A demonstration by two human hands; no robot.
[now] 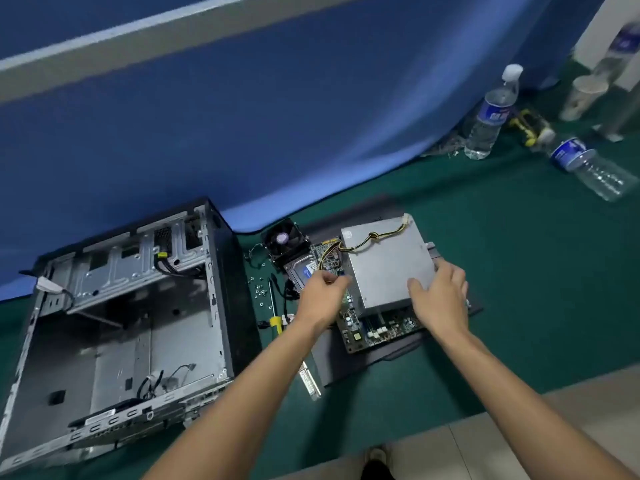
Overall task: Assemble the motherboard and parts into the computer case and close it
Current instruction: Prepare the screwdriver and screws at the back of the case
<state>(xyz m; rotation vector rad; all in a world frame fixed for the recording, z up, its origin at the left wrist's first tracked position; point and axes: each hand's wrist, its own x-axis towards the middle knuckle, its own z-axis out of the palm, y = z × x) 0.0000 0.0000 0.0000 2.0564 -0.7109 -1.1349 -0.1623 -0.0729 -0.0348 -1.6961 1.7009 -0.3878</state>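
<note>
Right hand presses flat-fingered on the grey metal power-supply box while left hand pinches its yellow-black cable; lifting carelessly could scrape the green motherboard underneath.

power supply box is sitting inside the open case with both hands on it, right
Not quite. In the head view the power supply box sits on the motherboard, outside the open case. The left hand and right hand are at it.
</note>
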